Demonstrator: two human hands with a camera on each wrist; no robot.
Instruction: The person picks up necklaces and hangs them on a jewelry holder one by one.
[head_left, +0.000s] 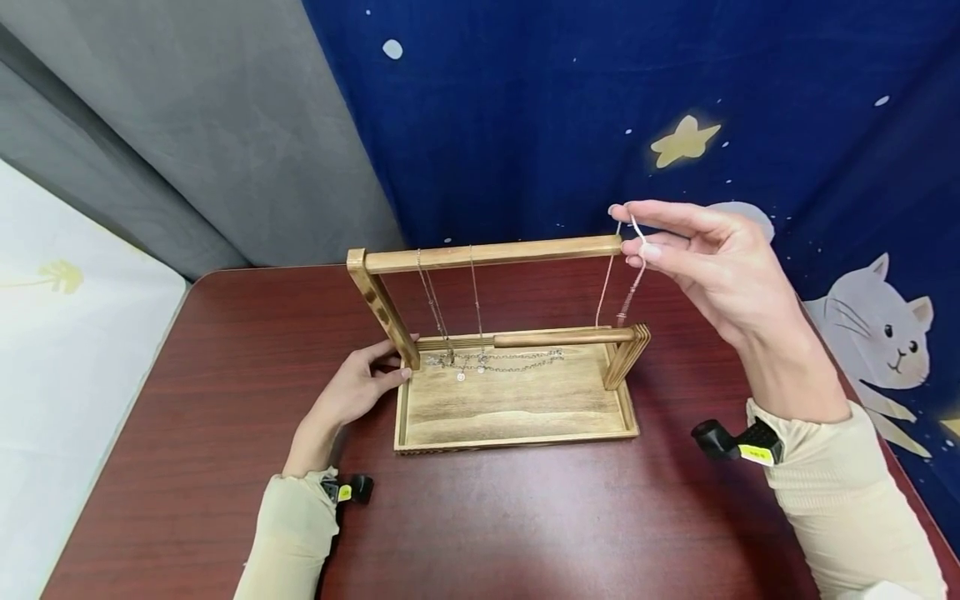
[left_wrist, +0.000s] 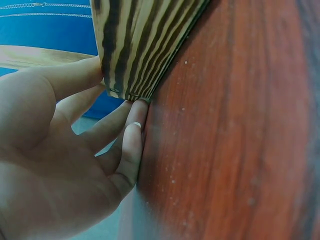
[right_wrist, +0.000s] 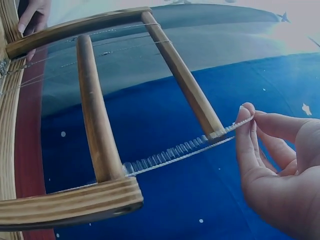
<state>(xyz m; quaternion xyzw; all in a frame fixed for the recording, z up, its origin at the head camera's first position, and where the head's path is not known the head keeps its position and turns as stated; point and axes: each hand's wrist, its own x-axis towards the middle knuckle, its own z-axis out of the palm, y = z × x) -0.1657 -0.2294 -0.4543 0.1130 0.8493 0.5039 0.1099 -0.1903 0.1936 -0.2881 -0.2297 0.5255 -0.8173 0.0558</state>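
In the head view my right hand (head_left: pixel 716 267) pinches a pale necklace (head_left: pixel 632 292) between thumb and fingers. The necklace loops around the free right end of the upper bar (head_left: pixel 510 252) of a wooden jewelry stand (head_left: pixel 378 304). A row of clear, slender beads (right_wrist: pixel 175 152) shows along it in the right wrist view. My left hand (head_left: pixel 356 390) grips the stand's rear left corner, thumb in front and fingers behind. Its striped wooden side (left_wrist: pixel 145 45) touches the fingertips in the left wrist view. Silver chain necklaces (head_left: pixel 475 292) hang from the upper bar's left half.
The stand's shallow wooden tray (head_left: pixel 517 417) sits on a reddish-brown table (head_left: pixel 225 400). Chain ends and small round pendants (head_left: pixel 461 377) lie in the tray. A lower bar (head_left: pixel 562 337) joins the short right post (head_left: pixel 625 358). Blue and grey curtains (head_left: pixel 480 125) hang behind.
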